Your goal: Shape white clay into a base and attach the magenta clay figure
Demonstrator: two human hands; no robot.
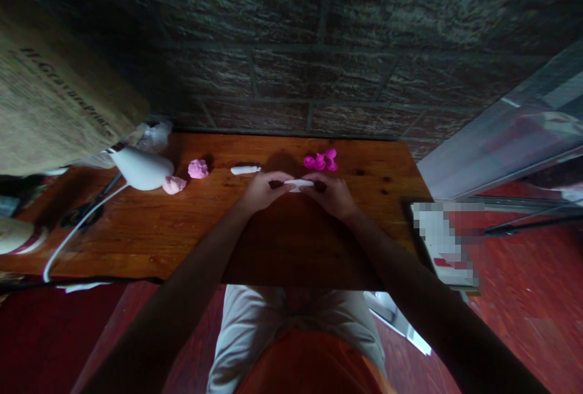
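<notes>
Between my two hands is a short white roll of what looks like modelling clay (299, 183), held just above the wooden table. The fingers of my left hand (268, 190) pinch its left end, and those of my right hand (331, 192) pinch its right end. A second white roll (245, 170) lies on the table just beyond my left hand. Past my right hand sits a bright magenta clump of small rounded lumps (321, 161). Two pale pink lumps, one of them a crumpled ball (198, 169), rest farther left.
At the left stand a white lamp-like base (143, 169) with a cord (86, 218), dark-handled scissors (84, 215) and a brown paper bag (59, 90). A brick-patterned wall (282, 78) borders the table's (182, 236) back edge. A blurred-out object (444, 242) is by the right edge.
</notes>
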